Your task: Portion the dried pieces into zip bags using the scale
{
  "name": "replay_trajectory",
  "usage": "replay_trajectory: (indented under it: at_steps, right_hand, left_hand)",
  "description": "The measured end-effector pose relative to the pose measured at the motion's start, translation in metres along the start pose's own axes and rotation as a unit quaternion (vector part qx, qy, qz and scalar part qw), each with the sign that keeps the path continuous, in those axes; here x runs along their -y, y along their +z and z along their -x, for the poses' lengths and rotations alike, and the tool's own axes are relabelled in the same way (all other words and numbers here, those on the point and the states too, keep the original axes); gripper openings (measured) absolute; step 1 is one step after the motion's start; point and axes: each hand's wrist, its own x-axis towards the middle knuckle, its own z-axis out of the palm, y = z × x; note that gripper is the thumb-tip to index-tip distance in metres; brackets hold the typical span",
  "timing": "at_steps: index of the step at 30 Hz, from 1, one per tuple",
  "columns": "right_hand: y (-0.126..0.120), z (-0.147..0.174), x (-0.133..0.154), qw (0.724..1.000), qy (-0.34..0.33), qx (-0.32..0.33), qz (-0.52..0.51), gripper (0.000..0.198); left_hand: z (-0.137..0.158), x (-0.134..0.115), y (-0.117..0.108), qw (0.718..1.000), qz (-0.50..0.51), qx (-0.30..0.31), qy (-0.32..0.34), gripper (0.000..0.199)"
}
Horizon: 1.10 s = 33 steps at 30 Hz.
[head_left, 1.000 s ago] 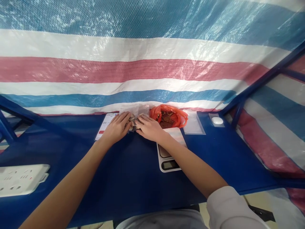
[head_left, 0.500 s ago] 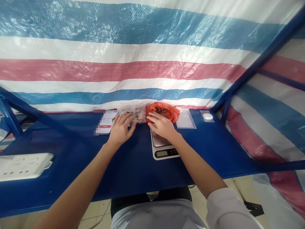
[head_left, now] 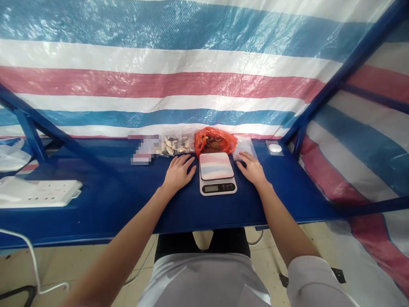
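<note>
My left hand (head_left: 179, 172) rests palm down on the blue table, fingers spread, left of a white digital scale (head_left: 217, 187). Just beyond its fingertips lies a clear bag (head_left: 174, 146) holding pale, shell-like pieces. On the other side of the scale, my right hand (head_left: 251, 167) is also palm down with fingers apart, its fingertips at the near edge of a flat clear plastic bag (head_left: 245, 146). Behind the scale sits an open orange-red plastic bag (head_left: 230, 144) with brownish dried pieces inside. Neither hand holds anything.
A blurred-out phone-like object (head_left: 145, 150) lies left of the clear bags. At the far right is a small white round item (head_left: 275, 148) on clear plastic. A white power strip (head_left: 54, 194) sits at the left. Blue metal posts and striped sheeting surround the table.
My left hand has drawn back from the clear bags onto the table. My right hand has left the orange-red bag and moved right, uncovering the scale. The view has shifted slightly.
</note>
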Motion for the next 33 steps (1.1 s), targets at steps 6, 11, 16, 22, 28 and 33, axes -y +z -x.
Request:
replay_trajectory:
  at_steps: [6, 11, 16, 22, 28, 33]
  right_hand:
    - [0.009, 0.004, -0.009, 0.997, 0.027, 0.056, 0.056, 0.042]
    - [0.005, 0.009, -0.003, 0.996, 0.023, 0.062, 0.057, 0.04]
    - [0.003, 0.009, 0.0, 0.995, 0.03, 0.07, 0.062, 0.041]
    - [0.003, 0.009, 0.0, 0.995, 0.024, 0.071, 0.063, 0.041]
    - [0.002, 0.008, 0.0, 0.995, 0.024, 0.071, 0.063, 0.042]
    - [0.0, 0.008, 0.003, 0.996, 0.027, 0.063, 0.063, 0.041]
  left_hand:
    - [0.004, -0.002, 0.009, 0.996, -0.052, 0.067, -0.04, 0.052]
    - [0.004, -0.001, 0.012, 0.996, -0.052, 0.065, -0.042, 0.053]
    - [0.002, 0.0, 0.012, 0.995, -0.046, 0.07, -0.049, 0.054]
    - [0.003, -0.001, 0.011, 0.996, -0.042, 0.065, -0.046, 0.055]
    - [0.003, -0.001, 0.011, 0.997, -0.031, 0.058, -0.051, 0.053]
    - [0.002, -0.002, 0.008, 0.998, -0.016, 0.035, -0.046, 0.052]
